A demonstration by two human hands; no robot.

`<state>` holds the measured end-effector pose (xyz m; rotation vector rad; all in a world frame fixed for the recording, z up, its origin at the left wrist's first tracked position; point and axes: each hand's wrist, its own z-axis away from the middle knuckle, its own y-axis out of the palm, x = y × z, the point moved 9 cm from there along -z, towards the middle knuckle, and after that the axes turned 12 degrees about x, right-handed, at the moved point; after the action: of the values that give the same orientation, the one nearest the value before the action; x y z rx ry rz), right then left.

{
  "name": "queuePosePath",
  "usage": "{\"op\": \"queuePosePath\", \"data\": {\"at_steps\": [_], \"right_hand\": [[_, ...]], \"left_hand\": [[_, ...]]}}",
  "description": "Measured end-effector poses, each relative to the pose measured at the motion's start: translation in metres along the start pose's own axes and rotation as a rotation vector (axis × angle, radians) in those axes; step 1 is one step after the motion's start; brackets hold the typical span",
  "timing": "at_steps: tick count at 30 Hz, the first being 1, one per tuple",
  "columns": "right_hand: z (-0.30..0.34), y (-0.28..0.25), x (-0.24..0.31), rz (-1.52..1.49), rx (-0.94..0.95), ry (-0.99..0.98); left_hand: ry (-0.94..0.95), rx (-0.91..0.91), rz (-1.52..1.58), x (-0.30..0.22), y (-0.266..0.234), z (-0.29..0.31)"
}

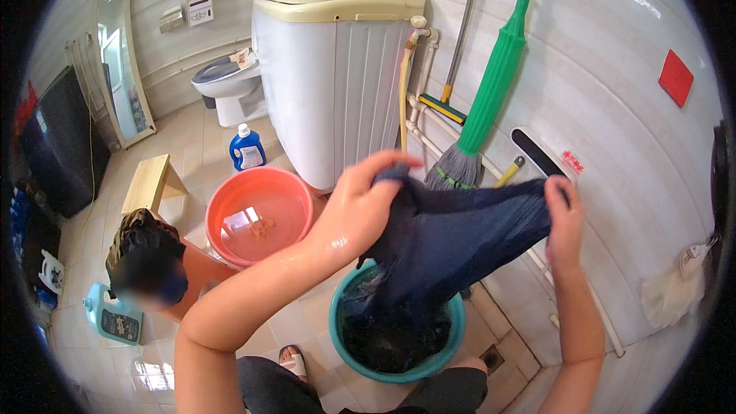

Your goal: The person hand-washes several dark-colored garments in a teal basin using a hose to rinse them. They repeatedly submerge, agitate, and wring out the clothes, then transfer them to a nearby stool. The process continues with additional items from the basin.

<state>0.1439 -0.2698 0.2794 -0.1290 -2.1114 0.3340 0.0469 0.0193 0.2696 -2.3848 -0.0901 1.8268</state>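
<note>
A white washing machine [314,92] with a cream top is being flanked on its right by a long mop [494,80] with a green sleeve, which is being supported upright beside the wall. In front of them, a dark blue garment [468,238] is being held spread out above a teal basin [334,330], its lower part being contained within the rim, where the contents look dark. Farther left, a salmon-pink basin [297,218] and a low wooden stool [146,184] are being borne by the tiled floor. Just behind the pink one, a blue bottle [247,151] is being topped by a white cap. The garment's upper left corner is being gripped by the closed left hand [368,198]; its upper right corner is being pinched by the right hand [565,230].
</note>
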Motion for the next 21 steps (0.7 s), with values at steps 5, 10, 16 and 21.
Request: {"op": "queuePosePath", "data": {"at_steps": [5, 10, 16, 21], "right_hand": [[-0.022, -0.007, 0.082, -0.545, 0.008, -0.092], [-0.003, 0.055, 0.046, -0.303, 0.309, 0.069], [0.142, 0.19, -0.148, -0.623, 0.817, 0.889], [0.294, 0.247, -0.349, -0.223, 0.945, 1.123]], "left_hand": [[0.334, -0.184, 0.039, -0.117, -0.002, 0.005], [0.267, -0.07, -0.101, -0.052, 0.013, 0.004], [-0.104, 0.182, -0.393, 0.183, 0.128, 0.047], [-0.738, 0.854, -0.413, 0.355, 0.194, 0.138]]}}
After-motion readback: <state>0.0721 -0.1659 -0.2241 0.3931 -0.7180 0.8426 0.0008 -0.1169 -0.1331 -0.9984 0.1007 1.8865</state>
